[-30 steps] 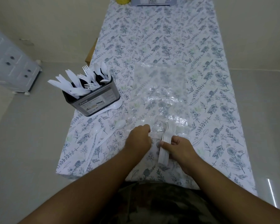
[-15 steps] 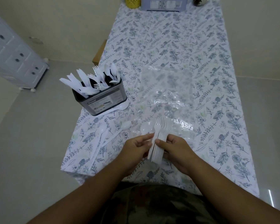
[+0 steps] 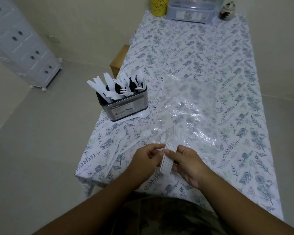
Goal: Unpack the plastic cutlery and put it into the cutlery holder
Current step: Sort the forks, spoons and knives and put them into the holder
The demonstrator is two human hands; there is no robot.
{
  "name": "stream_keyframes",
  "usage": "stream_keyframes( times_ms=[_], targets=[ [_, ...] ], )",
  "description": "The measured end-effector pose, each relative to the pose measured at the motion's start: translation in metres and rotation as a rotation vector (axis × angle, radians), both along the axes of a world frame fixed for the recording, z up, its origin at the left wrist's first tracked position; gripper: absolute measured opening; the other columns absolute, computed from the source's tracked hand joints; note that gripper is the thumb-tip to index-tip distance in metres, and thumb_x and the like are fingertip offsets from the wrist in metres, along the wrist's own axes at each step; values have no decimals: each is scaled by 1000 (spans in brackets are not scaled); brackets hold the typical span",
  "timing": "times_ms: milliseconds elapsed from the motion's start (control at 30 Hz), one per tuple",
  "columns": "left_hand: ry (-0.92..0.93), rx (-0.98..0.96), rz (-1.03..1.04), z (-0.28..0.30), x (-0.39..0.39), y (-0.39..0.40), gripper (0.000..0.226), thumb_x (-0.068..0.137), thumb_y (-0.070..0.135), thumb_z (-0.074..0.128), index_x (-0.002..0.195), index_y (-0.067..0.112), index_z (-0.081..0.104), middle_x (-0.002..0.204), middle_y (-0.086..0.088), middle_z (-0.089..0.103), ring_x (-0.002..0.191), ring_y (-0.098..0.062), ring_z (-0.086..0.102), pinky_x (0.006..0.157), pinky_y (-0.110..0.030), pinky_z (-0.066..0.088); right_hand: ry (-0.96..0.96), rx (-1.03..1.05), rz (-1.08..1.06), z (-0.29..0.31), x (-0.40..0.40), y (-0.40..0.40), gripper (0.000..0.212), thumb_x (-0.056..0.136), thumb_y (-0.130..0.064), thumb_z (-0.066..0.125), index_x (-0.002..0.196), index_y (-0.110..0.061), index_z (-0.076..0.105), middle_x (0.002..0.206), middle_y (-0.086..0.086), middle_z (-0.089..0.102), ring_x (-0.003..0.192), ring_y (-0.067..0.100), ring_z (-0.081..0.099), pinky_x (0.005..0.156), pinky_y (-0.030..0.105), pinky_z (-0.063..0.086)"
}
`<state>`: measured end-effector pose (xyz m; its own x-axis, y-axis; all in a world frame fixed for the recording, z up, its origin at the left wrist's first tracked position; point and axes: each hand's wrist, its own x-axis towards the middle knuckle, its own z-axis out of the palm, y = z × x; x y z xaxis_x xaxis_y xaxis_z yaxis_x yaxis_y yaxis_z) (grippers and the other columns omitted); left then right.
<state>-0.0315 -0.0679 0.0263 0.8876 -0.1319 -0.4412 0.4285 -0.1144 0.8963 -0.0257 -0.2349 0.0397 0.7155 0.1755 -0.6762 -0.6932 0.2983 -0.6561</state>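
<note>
A second earlier our hands were low at the mouth of the plastic bag [image 3: 192, 106], the right one just closing on a bundle of forks and the left one bunched beside it; by this moment we had the stack of forks [image 3: 170, 150] lifted clear of the bag and held above the near edge of the table [image 3: 244, 92]. Our right hand [image 3: 187, 162] wrapped its fingers around the handles with the thumb across the top, while our left hand [image 3: 147, 158] pinched the side of the stack between thumb and fingertips, apparently squaring it up. The bag lay flat and seemingly emptied beyond our hands. The cutlery holder [image 3: 124, 106] stood well apart to the left, already bristling with knives, forks and spoons, and a few loose spoons [image 3: 126, 141] lay on the cloth between it and us. We judged the unpacking nearly finished, with this bundle next to carry across.
</note>
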Motion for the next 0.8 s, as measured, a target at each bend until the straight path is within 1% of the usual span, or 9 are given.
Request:
stream_keyframes(
  times_ms=[100,267,333,400,500,567,633,733,800],
  targets=[
    [-77,62,2,2,0,4,28,91,31,72,118,24,72,95,3,75,92,-8,72,85,-32,61,-8,-13,12,4,2,7,21,96,-4,65,116,1,69,110,19,77,103,33,75,83,40,62],
    [-106,81,-9,3,3,14,29,89,18,74,118,23,74,95,4,76,90,-6,72,83,-24,59,60,59,-27,5,3,14,20,95,-2,66,113,6,67,114,26,74,108,38,73,94,50,58],
    [-148,147,-26,3,3,17,29,88,16,75,117,22,74,96,9,75,87,-1,71,79,-17,56,82,73,-27,6,3,17,22,94,-1,66,115,8,67,112,27,74,105,39,73,88,48,61],
    [-168,186,-28,3,3,19,28,86,13,77,113,20,75,93,14,74,83,1,70,74,-11,53,74,24,4,6,4,18,23,92,-1,69,113,8,69,107,26,76,99,37,76,81,44,64],
    [-146,169,-7,3,6,24,26,82,10,80,107,19,77,87,10,77,84,-2,73,76,-17,57,21,-182,106,7,7,18,31,84,-8,80,109,9,72,99,20,79,90,31,78,85,47,63],
    [-153,176,-1,5,9,27,27,81,12,81,107,16,77,89,5,78,84,-5,74,77,-22,59,-17,-306,153,8,13,18,31,80,-11,85,100,10,73,89,15,79,79,23,78,71,37,65],
    [-179,193,9,9,13,29,24,81,13,81,105,16,78,90,5,78,81,-2,73,73,-18,57,-77,-406,202,9,21,20,25,78,-12,87,89,7,75,85,16,78,76,22,78,65,31,63],
    [-194,179,56,14,16,32,19,82,14,81,96,26,78,85,13,77,79,-2,73,71,-17,57,-170,-507,266,11,34,26,31,80,-15,86,87,12,73,89,28,73,78,28,76,68,35,65],
    [-173,161,102,15,18,34,18,83,13,81,90,29,78,84,12,78,78,-7,75,73,-26,61,-233,-558,360,13,39,30,29,85,-19,82,79,8,72,83,24,73,75,24,75,73,40,66]
  ],
)
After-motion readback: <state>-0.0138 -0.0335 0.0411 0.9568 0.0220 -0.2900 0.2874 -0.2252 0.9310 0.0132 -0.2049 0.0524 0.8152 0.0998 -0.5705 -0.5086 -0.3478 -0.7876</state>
